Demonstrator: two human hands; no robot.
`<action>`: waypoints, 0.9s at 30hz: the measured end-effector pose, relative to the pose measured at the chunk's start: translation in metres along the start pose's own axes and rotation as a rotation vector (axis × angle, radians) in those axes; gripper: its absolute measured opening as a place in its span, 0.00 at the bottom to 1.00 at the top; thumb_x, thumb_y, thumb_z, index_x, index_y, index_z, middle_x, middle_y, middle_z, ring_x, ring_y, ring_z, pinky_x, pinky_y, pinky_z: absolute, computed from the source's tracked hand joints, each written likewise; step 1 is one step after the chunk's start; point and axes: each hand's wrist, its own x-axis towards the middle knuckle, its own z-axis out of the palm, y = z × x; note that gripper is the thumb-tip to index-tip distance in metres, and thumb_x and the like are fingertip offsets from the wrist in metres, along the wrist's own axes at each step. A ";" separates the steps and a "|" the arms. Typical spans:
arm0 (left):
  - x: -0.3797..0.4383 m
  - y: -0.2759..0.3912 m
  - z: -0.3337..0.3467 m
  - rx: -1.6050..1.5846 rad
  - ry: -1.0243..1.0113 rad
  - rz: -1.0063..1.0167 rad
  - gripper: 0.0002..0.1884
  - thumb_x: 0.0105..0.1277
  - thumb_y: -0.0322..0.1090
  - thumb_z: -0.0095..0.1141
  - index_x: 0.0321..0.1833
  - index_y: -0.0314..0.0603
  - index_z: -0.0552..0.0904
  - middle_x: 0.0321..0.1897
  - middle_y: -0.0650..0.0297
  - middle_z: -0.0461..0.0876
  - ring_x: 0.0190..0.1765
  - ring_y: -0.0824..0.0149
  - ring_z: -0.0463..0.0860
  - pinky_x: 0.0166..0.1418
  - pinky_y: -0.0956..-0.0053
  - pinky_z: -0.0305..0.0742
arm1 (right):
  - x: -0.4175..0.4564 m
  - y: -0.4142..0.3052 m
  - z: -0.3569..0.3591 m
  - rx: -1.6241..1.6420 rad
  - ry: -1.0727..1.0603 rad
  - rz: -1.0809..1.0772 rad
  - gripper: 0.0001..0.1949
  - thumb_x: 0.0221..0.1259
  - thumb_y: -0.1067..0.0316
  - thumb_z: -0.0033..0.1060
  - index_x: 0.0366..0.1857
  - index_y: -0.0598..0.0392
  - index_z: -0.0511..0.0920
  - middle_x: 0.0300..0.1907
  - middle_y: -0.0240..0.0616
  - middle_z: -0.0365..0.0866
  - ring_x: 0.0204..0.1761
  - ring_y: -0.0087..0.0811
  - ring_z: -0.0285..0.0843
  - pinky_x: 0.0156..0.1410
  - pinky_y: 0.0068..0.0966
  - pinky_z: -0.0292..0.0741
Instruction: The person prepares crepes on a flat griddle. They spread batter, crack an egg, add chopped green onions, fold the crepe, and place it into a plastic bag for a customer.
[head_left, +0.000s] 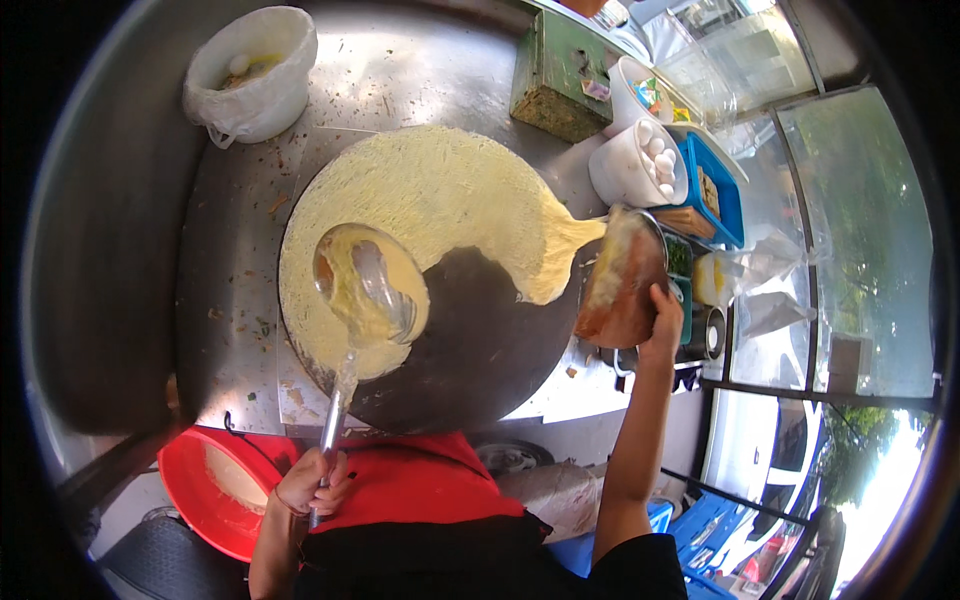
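Note:
My left hand grips the handle of a metal ladle, whose bowl hangs over the round griddle. Pale yellow batter coats the bowl and covers a large part of the dark griddle in a thin layer. The griddle's near and right part is bare. At the griddle's right edge, my right hand holds a reddish-brown scraper board, slightly blurred and smeared with batter. One tongue of batter stretches from the layer to the board.
A lined white bucket with eggshells stands at the back left. A green box, a white tub of eggs and a blue basket line the back right. A red basin with batter sits low at the left.

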 end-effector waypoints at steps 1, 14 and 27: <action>0.002 -0.006 0.002 -0.018 0.018 0.015 0.22 0.59 0.58 0.46 0.27 0.43 0.66 0.08 0.70 0.57 0.10 0.78 0.54 0.11 0.82 0.49 | -0.005 -0.027 0.030 -0.002 -0.050 -0.087 0.18 0.52 0.72 0.53 0.49 0.62 0.70 0.47 0.40 0.75 0.44 0.35 0.76 0.54 0.30 0.70; 0.092 -0.122 0.065 -0.030 0.259 0.405 0.23 0.64 0.60 0.34 0.28 0.46 0.63 0.09 0.71 0.54 0.08 0.79 0.51 0.09 0.83 0.49 | 0.088 0.023 0.031 -0.996 -1.066 -1.136 0.26 0.31 0.85 0.46 0.42 0.54 0.78 0.46 0.40 0.77 0.53 0.38 0.72 0.61 0.31 0.65; 0.120 -0.157 0.092 -0.019 0.262 0.487 0.23 0.64 0.60 0.34 0.28 0.46 0.63 0.08 0.71 0.53 0.07 0.79 0.49 0.08 0.82 0.46 | 0.048 0.011 0.020 -0.982 -1.054 -1.173 0.15 0.41 0.79 0.48 0.36 0.54 0.79 0.39 0.39 0.79 0.41 0.39 0.77 0.44 0.30 0.74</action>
